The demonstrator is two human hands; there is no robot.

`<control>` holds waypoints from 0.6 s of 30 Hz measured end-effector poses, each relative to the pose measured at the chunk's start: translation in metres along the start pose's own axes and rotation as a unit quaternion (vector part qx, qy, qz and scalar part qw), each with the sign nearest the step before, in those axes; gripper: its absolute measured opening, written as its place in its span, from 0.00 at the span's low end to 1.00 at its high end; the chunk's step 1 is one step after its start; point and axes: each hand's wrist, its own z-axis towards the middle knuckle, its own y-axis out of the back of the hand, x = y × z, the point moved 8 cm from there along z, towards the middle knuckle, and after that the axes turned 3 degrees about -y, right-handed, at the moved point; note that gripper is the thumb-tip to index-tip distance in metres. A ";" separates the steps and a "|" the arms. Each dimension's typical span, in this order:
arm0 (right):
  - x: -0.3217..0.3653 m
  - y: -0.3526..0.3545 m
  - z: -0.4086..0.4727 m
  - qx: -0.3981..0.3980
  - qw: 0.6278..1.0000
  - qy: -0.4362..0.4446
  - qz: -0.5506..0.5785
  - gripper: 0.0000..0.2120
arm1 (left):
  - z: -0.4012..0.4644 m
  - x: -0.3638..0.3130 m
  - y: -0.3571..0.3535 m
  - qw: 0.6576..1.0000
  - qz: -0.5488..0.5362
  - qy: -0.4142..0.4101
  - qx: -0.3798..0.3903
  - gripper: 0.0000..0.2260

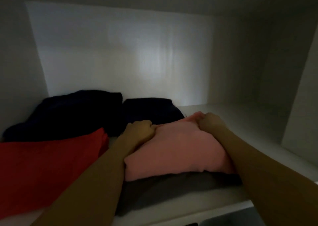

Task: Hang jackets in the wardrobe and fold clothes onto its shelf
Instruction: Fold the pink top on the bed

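Both hands are curled tight on the far edge of the pink folded garment, left hand at its back-left corner, right hand at the back-right. It lies directly between the forearms, on top of a grey folded piece on the shelf; long axis looks front-to-back, I think. Neither hand's nearer. Red stack sits just left, dark clothes behind. No labels or writing visible.

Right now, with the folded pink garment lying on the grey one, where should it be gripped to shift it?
Grip the pink garment at its two far corners, from the front, as the left hand and right hand do; this keeps the fold together.
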 end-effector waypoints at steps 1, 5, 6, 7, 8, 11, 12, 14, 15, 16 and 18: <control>0.001 0.001 0.001 -0.002 1.000 0.003 -0.009 0.21 | 0.002 -0.001 -0.001 1.000 0.015 -0.002 0.000 0.17; 0.007 -0.003 -0.002 0.014 0.998 0.018 -0.051 0.18 | 0.002 -0.004 -0.001 0.999 0.040 0.000 0.005 0.17; 0.008 -0.002 -0.003 0.011 0.998 0.016 -0.053 0.19 | 0.002 -0.004 0.000 0.999 0.037 0.003 0.004 0.17; 0.009 -0.001 -0.004 0.009 0.999 0.012 -0.052 0.19 | 0.001 -0.004 0.000 0.999 0.034 0.002 0.004 0.17; 0.007 0.000 -0.004 0.003 0.999 0.004 -0.047 0.21 | 0.001 -0.004 -0.001 1.000 0.029 0.004 0.005 0.17; 0.003 0.000 -0.005 0.008 0.999 -0.012 -0.030 0.25 | -0.001 -0.004 0.000 1.000 0.021 0.006 0.000 0.18; 0.003 -0.001 -0.005 0.017 0.999 -0.011 -0.026 0.26 | -0.001 -0.004 0.001 1.000 0.019 0.008 -0.002 0.17; 0.006 -0.002 -0.006 0.038 0.999 -0.006 -0.010 0.28 | -0.003 -0.005 0.003 1.000 0.018 0.011 -0.002 0.17; 0.008 -0.002 -0.008 0.053 0.999 0.001 -0.005 0.29 | -0.004 -0.007 0.003 1.000 0.014 0.011 0.002 0.17; 0.011 0.001 -0.013 0.072 0.997 0.015 -0.002 0.29 | -0.006 -0.009 0.004 1.000 0.010 0.012 0.006 0.17; 0.018 0.009 -0.028 0.107 0.993 0.054 0.001 0.28 | -0.010 -0.011 0.008 1.000 0.012 0.013 0.020 0.19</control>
